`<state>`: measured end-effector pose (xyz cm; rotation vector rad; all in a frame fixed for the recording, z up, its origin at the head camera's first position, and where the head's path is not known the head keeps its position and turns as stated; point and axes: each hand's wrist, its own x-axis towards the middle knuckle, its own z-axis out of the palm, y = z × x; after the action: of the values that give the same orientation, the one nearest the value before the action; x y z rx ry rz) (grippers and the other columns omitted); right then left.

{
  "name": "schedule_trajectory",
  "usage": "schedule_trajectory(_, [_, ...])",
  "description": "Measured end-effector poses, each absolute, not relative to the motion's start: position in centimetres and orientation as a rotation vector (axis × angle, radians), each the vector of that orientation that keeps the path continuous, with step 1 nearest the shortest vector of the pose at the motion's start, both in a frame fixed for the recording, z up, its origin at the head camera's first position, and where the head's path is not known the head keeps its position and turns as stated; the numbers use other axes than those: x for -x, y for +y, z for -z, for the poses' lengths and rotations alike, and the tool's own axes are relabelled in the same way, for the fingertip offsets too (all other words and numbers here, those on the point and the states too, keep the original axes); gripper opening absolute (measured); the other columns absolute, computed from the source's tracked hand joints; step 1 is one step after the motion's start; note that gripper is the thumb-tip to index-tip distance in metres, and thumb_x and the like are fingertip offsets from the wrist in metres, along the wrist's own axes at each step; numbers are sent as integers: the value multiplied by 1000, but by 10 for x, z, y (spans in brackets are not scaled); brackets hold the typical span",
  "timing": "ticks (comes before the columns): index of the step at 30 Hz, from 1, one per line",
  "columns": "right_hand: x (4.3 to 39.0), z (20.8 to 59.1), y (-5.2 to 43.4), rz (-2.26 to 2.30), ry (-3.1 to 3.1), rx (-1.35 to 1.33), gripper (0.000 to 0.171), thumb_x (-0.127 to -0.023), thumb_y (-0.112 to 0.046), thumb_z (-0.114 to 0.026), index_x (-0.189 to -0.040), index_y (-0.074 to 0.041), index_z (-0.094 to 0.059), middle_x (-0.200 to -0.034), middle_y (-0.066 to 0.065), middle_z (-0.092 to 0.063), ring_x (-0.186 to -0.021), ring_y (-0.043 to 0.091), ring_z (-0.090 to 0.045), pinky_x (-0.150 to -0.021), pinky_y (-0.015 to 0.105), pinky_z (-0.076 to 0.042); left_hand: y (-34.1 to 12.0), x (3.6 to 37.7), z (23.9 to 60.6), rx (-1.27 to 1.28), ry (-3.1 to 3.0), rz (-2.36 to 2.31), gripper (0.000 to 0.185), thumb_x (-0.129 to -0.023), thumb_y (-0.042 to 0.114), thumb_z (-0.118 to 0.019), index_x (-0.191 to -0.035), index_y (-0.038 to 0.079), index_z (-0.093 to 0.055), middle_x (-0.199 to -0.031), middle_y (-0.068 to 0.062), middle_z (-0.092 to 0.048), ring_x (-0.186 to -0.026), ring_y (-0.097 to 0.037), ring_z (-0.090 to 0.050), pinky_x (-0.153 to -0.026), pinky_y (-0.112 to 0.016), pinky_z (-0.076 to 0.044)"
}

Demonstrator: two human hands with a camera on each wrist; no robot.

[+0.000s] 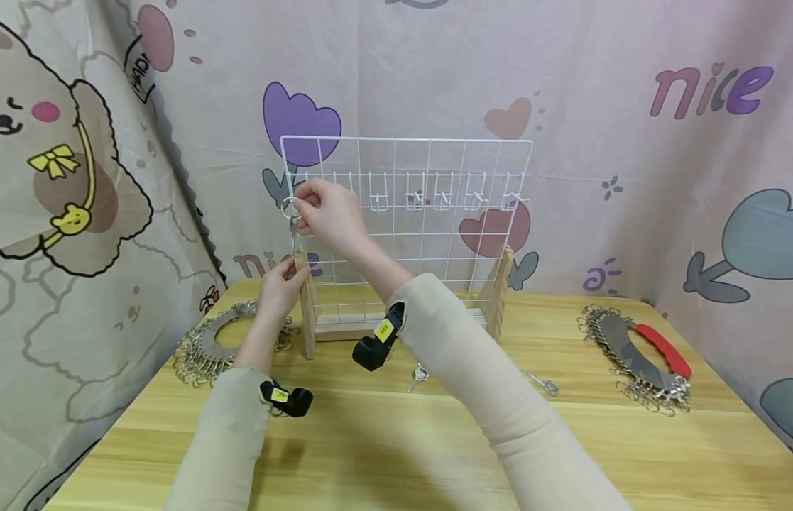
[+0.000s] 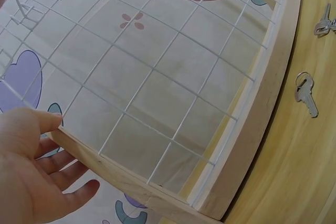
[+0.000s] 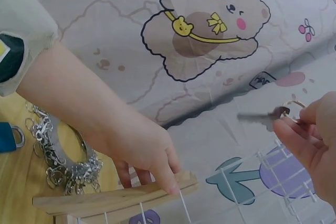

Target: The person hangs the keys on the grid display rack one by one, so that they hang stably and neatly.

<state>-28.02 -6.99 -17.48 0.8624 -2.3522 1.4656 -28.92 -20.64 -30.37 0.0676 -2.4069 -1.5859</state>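
Observation:
My right hand (image 1: 329, 216) pinches the metal ring (image 1: 290, 208) of a key (image 3: 262, 117) between thumb and fingertips. The key hangs at the left edge of a white wire grid rack (image 1: 409, 245). Lower down, my left hand (image 1: 282, 287) grips the top of the rack's left wooden upright (image 2: 105, 163), thumb in front and fingers behind. Several white hooks (image 1: 379, 203) hang along an upper bar of the grid, to the right of my right hand.
On the table (image 1: 370, 454) lie a loose key with a ring (image 1: 419, 376) and another key (image 1: 544, 385). A big holder full of keys (image 1: 207, 341) lies left; another (image 1: 632, 348), with a red handle, lies right. A blue padlock (image 3: 9, 137) shows in the right wrist view.

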Motion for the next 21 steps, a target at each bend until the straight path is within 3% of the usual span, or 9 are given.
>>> schedule_trajectory(12, [289,175,-70,-1451,-2371,-742,14,-93,-8,-56,-102,1,-63,-84,7,-64,-65,12,-64,-55,12,-51,-206,288,306,-31,-2380,1635,58,-97,28,-48,-144,1,-28,-140,-20,-39,-129,-33,-35,-106,-40,-32])
schedule_trajectory(21, [289,175,-68,-994,-2508,-702,20,-94,-20,-57,-108,-10,-66,-90,-1,-65,-75,9,-56,-62,16,-44,-207,289,306,-52,-2376,1633,57,-97,27,-49,-144,1,-29,-140,-20,-40,-129,-33,-36,-106,-40,-31])
